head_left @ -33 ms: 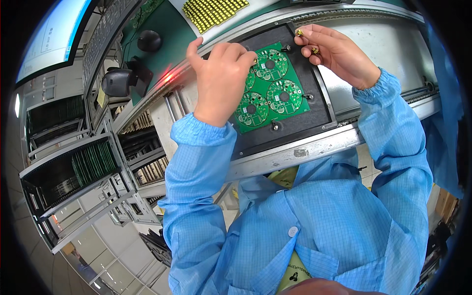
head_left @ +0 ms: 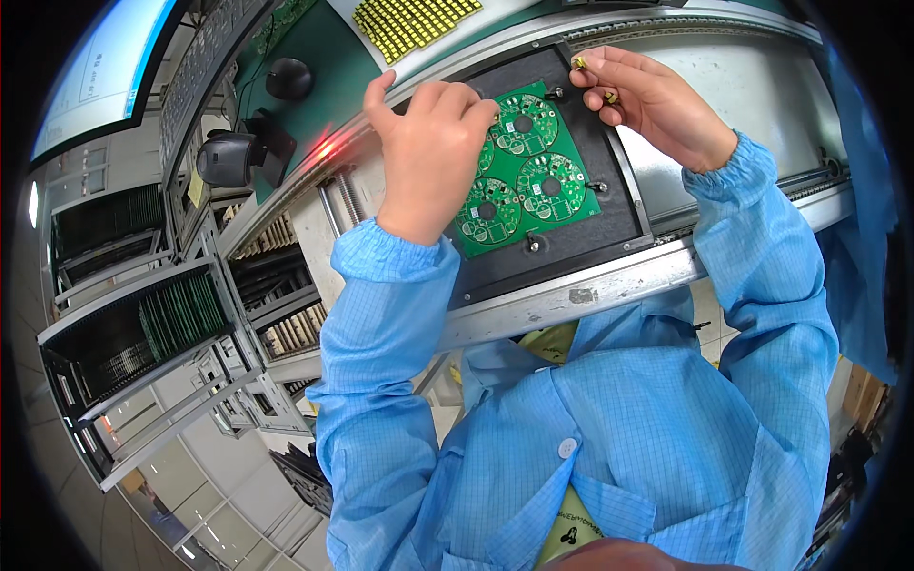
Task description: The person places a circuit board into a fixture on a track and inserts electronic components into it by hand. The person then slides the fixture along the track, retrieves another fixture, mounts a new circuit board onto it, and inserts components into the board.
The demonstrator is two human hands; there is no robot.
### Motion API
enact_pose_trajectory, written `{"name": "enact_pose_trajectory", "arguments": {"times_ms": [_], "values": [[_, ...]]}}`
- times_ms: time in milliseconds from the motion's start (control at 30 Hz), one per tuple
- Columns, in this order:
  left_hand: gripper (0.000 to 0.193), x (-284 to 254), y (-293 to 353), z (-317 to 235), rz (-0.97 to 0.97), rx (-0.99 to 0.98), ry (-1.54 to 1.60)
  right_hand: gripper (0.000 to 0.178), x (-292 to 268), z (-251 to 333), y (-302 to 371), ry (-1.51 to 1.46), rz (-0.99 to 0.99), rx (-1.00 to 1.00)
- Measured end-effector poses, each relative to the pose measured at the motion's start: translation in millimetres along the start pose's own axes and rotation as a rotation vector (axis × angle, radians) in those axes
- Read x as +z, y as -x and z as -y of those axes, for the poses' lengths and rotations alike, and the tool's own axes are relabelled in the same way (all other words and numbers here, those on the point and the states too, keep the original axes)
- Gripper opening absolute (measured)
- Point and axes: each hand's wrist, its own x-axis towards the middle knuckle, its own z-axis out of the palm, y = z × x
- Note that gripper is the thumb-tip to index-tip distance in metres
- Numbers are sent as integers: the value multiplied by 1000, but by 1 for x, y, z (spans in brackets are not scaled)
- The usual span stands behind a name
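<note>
My left hand [head_left: 430,157] is palm down over the upper left part of a green circuit board panel [head_left: 571,222], covering one of its round boards. Its fingers are bent down to the panel, one finger sticking up and away. A tiny yellowish fleck shows by the index fingertip, but the hand hides what it pinches. Past the panel's upper right corner, my right hand [head_left: 662,105] pinches a small yellow component [head_left: 579,64] between thumb and index finger. A second yellow component [head_left: 610,97] sits in its curled fingers. The panel lies in a black carrier frame [head_left: 624,205].
Several rows of yellow components [head_left: 414,24] lie on a white sheet beyond the metal rail [head_left: 571,300]. A black mouse [head_left: 289,79], a dark scanner-like device [head_left: 228,159], a keyboard [head_left: 214,57] and a screen [head_left: 90,71] are at the left. Below stand racks of green boards [head_left: 181,314].
</note>
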Motion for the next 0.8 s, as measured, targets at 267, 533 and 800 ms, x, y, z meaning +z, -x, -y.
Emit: {"name": "enact_pose_trajectory", "arguments": {"times_ms": [267, 533, 800], "values": [[15, 3, 17, 5, -52, -7, -7, 25, 17, -13, 2, 474, 74, -202], [12, -8, 85, 23, -73, -242, 198, 14, 100, -63, 23, 1111, -6, -634], [12, 0, 145, 41, -102, -165, 91, 12, 145, -98, 25, 1265, -91, -677]]}}
